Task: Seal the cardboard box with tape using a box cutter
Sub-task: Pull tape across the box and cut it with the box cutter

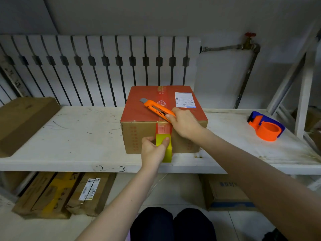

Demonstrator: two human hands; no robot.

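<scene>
A cardboard box (139, 136) with a red top and a white shipping label stands on the white shelf (78, 136). Red tape (163, 129) runs across its top and down the front face. My left hand (152, 150) grips a yellow tape roll (167, 152) pressed against the box front, just below the red tape. My right hand (184, 124) holds an orange box cutter (157, 109) over the box's front top edge, its grey blade pointing up and left across the red top.
An orange and blue tape dispenser (266, 125) lies on the shelf at the right. A flat brown box (22, 122) rests at the shelf's left end. Long packages (60, 193) and another carton (225, 192) sit on the floor below. A radiator stands behind.
</scene>
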